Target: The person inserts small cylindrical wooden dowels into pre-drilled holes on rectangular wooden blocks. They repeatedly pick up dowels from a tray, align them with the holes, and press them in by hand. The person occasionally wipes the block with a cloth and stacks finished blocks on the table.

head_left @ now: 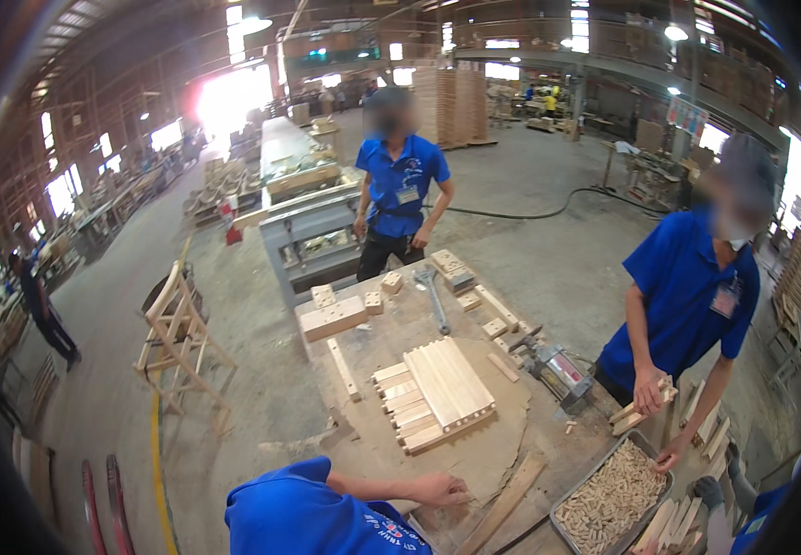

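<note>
1. Head view: a slat stack (451, 381) is lying on the counter (567, 453), its pieces sitting side by side, probably for alignment.
2. Nearer the wearer than the stack, and apart from it, the left hand (442, 488) is curling its fingers; I cannot tell whether it is gripping anything. The right hand is not showing.
3. Right of the stack, a tray (595, 469) is holding dowels (613, 495), presumably for easy reach.

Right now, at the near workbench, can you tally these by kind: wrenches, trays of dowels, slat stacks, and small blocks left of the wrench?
Slat stack: 1
Tray of dowels: 1
Wrench: 1
Small blocks left of the wrench: 3
Total: 6
</note>
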Tool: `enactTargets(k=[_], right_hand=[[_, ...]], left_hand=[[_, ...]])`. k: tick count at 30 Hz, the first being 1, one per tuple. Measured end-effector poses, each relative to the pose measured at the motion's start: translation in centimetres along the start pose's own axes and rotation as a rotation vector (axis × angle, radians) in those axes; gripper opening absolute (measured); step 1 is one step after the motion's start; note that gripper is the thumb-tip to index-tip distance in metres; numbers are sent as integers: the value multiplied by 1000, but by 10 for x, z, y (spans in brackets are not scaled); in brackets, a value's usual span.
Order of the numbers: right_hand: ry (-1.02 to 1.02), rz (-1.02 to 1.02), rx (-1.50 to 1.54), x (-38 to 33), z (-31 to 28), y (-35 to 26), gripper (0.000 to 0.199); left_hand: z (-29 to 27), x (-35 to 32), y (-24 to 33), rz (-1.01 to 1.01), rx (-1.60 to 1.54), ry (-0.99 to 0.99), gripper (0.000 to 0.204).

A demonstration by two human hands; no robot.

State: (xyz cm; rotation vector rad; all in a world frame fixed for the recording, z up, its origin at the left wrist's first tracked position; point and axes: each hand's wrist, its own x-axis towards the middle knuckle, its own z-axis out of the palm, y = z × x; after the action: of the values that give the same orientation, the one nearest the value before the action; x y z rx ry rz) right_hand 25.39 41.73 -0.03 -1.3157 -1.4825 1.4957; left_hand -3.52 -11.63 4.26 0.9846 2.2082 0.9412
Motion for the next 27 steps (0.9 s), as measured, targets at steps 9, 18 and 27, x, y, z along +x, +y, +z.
enactTargets(k=[9,18,27], right_hand=[[59,76,212,-179,14,9,62],[-122,186,690,-323,128,12,61],[-516,-208,141,-359,165,-2,61]], left_hand=[[-2,-2,1,-88,-139,33,40],[54,55,71,-83,-1050,-389,45],[21,57,118,-210,-1328,-103,38]])
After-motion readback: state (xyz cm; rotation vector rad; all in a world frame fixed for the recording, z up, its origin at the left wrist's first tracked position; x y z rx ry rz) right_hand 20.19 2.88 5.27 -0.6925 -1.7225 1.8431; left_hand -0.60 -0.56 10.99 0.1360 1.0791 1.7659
